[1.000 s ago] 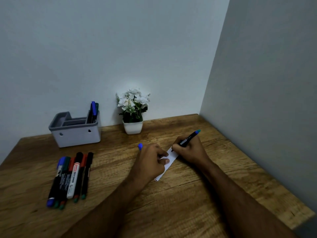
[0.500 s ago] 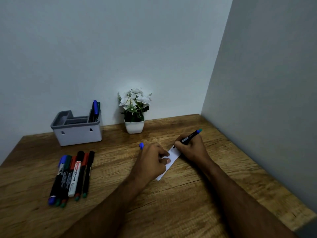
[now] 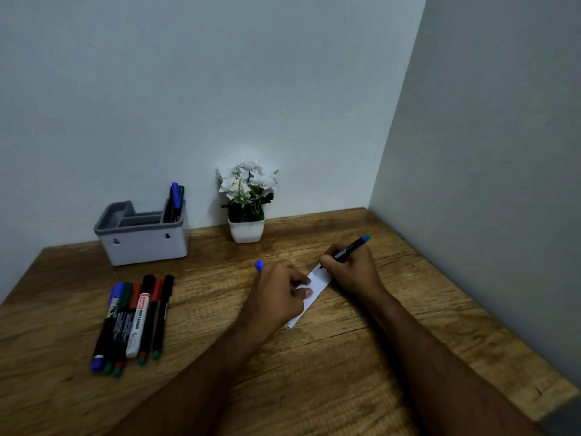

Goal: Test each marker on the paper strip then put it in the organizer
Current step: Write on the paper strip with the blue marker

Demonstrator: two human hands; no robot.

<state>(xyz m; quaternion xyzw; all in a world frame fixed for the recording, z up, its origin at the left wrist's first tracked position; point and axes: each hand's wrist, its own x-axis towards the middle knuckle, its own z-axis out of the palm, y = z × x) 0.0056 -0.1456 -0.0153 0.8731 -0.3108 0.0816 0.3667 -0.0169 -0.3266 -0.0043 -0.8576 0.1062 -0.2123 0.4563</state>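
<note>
Marker (image 3: 349,248), black barrel with a blue end: lying tilted in the right hand (image 3: 350,270), whose fingers are curling round the barrel and gripping it in a writing hold. Its tip is pointing down at the far end of the paper strip (image 3: 319,280); whether tip and paper are touching cannot be told. Print on the barrel is showing but is too small to read.

Paper strip, white: lying flat on the wooden table (image 3: 345,357), running diagonally between the two hands.

Left hand (image 3: 278,295): resting on the near part of the strip, fingers curling, thumb pressing down on the paper. A blue cap (image 3: 259,265) is sticking out past the far side of this hand, evidently being held in the curled fingers, though the grip itself is hidden.

Row of markers (image 3: 132,322): six or so lying side by side on the table at left, well apart from the hands, with blue, green, red and black caps. One white barrel is reading "WHITE BOARD"; the other labels are illegible.

Organizer (image 3: 144,243), grey, with several compartments: standing at the back left by the wall. Two markers (image 3: 176,201) are standing upright in its right-hand compartment, one blue-capped, one green.

Flower pot (image 3: 246,229), white, holding white flowers: standing beside the organizer, against the wall.
</note>
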